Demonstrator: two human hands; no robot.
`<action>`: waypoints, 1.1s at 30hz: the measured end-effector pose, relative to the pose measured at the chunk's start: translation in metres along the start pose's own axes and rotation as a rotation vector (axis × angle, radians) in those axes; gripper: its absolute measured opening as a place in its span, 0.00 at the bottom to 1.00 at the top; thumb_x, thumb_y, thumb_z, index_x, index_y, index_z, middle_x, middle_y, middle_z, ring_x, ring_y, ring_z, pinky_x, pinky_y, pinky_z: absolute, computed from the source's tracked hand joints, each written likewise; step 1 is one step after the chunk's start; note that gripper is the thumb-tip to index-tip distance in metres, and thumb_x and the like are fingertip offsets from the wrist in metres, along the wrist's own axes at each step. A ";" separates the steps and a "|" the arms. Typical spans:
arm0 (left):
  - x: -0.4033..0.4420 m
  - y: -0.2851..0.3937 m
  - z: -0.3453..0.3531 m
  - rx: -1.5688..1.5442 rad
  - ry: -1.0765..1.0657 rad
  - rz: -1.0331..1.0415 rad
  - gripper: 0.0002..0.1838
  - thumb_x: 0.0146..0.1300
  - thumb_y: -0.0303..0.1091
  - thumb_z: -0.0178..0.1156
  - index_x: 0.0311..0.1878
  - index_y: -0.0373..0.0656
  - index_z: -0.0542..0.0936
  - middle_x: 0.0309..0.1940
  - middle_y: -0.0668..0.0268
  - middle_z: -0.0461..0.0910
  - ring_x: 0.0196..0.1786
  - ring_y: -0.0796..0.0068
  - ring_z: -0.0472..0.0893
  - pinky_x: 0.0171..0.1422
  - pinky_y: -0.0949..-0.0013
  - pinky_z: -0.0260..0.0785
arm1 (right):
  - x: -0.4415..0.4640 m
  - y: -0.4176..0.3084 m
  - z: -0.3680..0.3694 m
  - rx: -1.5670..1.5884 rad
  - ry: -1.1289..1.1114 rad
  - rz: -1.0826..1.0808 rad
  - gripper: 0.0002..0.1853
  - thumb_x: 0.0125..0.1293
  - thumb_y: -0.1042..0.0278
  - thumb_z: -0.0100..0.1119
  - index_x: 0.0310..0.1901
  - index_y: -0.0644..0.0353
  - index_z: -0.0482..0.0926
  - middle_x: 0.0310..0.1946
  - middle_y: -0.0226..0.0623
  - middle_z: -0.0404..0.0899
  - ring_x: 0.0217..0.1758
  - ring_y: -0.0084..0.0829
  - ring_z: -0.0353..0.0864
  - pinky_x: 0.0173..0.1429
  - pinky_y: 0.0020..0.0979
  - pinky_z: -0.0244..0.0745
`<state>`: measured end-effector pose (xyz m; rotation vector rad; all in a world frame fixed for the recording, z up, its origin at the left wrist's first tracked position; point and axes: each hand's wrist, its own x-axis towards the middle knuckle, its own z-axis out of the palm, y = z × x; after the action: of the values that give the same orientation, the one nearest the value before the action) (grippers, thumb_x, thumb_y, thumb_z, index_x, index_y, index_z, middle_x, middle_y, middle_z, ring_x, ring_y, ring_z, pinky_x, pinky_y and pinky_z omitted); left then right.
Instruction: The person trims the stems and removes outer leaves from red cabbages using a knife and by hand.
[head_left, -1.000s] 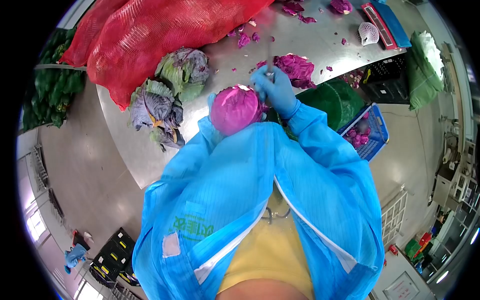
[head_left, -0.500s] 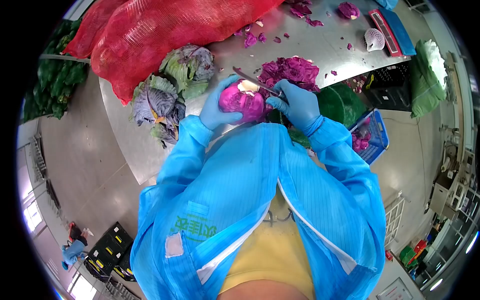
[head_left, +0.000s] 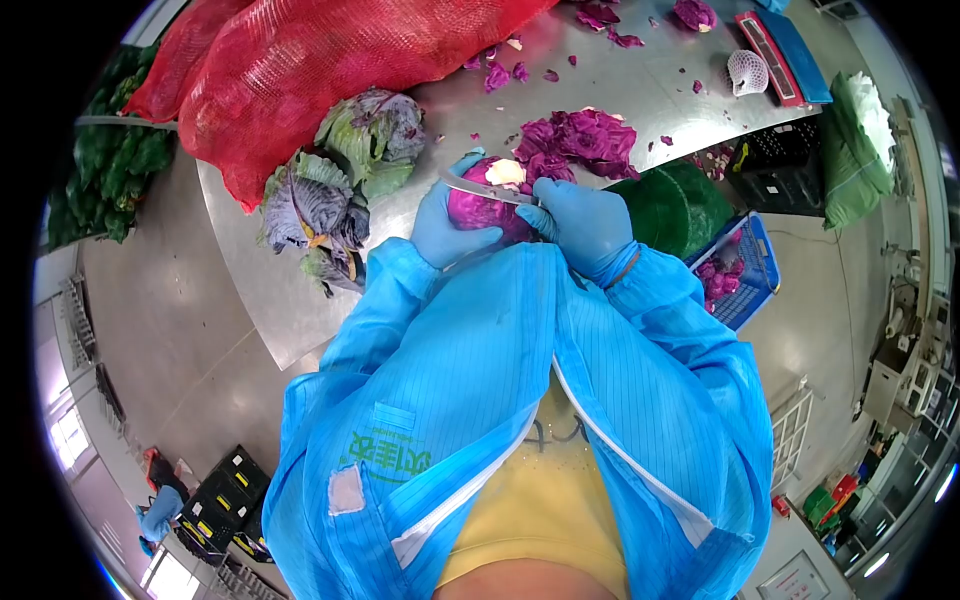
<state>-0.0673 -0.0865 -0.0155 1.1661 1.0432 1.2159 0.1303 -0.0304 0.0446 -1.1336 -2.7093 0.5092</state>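
Close to my body, my left hand (head_left: 442, 222), in a blue glove, wraps round the left side of a purple cabbage (head_left: 478, 210). The pale cut stem of the cabbage faces up. My right hand (head_left: 583, 222), gloved too, grips the handle of a curved knife (head_left: 490, 190). The blade lies across the cabbage just below the stem, its tip near my left fingers. Behind the cabbage, loose purple leaves (head_left: 590, 140) are heaped on the metal table (head_left: 440, 110). Left of my hands sit two untrimmed cabbages, one greenish (head_left: 375, 140) and one purple-grey (head_left: 312, 210).
A red mesh sack (head_left: 300, 80) covers the table's far left. At right a blue basket (head_left: 760, 265) holds purple pieces beside a green sack (head_left: 680, 210). A black crate (head_left: 780, 175) stands beyond. A white foam net (head_left: 747, 72) lies on the table.
The knife has moved left and down, its blade now lying across the cabbage below the stem. My right hand has turned and shifted slightly left and downward; the left still holds the cabbage.
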 end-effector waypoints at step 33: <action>0.015 -0.009 0.017 0.439 -0.035 0.272 0.54 0.30 0.35 0.75 0.64 0.39 0.57 0.64 0.51 0.59 0.67 0.55 0.61 0.70 0.60 0.54 | -0.076 0.084 0.029 0.056 0.213 0.596 0.18 0.67 0.46 0.42 0.35 0.53 0.71 0.28 0.43 0.77 0.31 0.49 0.77 0.30 0.45 0.69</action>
<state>-0.0479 -0.0731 -0.0223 1.7079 1.1883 1.1994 0.2312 -0.0367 -0.0152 -1.8607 -2.1377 0.4955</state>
